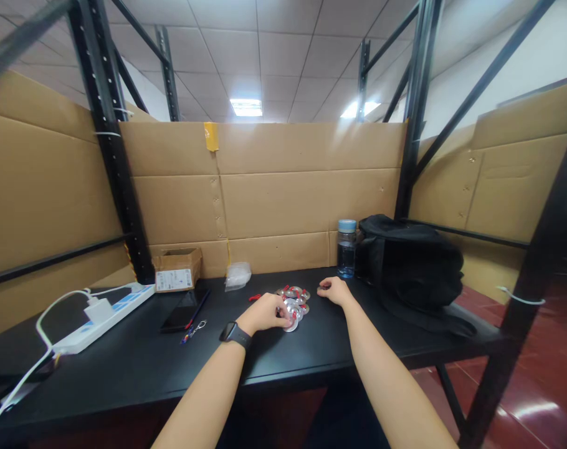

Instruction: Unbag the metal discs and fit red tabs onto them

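A small pile of shiny silver round discs [304, 298] with bits of red lies on the black tabletop between my hands. My left hand [266, 313], with a dark watch [235, 335] on its wrist, reaches over the near left side of the pile. Its thumb and fingers are closed at the edge of a silver disc [291, 325]. To the right of the pile, my right hand [336, 291] rests low over the table with thumb and fingertips pinched together. What lies between those fingertips is too small to make out. A red piece [254, 298] lies left of the pile.
A blue-capped bottle [346, 249] and a black backpack [409, 262] stand at the right. Further left are a clear plastic bag [238, 275], an open cardboard box [178, 269], a dark phone [183, 312], a keychain [193, 332] and a white power strip [108, 318]. Cardboard walls surround the table.
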`<state>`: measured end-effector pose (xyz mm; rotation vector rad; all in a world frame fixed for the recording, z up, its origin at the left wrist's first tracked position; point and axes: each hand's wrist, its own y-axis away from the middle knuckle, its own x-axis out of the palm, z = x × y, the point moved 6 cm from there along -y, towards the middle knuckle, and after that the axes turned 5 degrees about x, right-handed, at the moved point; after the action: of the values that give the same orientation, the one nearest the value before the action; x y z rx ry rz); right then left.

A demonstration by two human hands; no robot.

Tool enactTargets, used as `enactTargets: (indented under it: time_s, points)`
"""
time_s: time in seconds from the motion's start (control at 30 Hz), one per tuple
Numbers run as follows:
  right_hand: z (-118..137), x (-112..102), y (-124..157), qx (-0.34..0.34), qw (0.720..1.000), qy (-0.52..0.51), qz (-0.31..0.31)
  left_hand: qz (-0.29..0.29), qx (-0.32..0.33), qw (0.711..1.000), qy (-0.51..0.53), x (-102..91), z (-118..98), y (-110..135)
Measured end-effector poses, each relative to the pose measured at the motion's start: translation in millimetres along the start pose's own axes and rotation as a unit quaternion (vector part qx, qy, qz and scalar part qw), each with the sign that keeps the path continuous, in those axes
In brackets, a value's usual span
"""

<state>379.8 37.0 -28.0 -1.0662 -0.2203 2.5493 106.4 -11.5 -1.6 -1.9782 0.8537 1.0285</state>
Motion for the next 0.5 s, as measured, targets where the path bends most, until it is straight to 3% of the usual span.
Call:
enactTargets:
  time_s: [0.23,0.37,0.43,0.5]
  points:
    - [6,-11,0,0.014,0.998,0.003,-0.062,-0.004,0.01,1.0,-0.014,-2.1,-6,-1]
    - [15,-19,3,0.033,0.988,-0.12,-0.09,-0.064,0.009,0.997,0.03,-15.0,-7,3]
    - [23,-18,7,0.041,0.969,-0.239,-0.054,-0.109,0.003,0.992,0.059,-23.6,-3,5]
    - [37,-13,15,0.024,0.935,-0.352,0.026,-0.151,-0.007,0.985,0.084,-30.3,3,6]
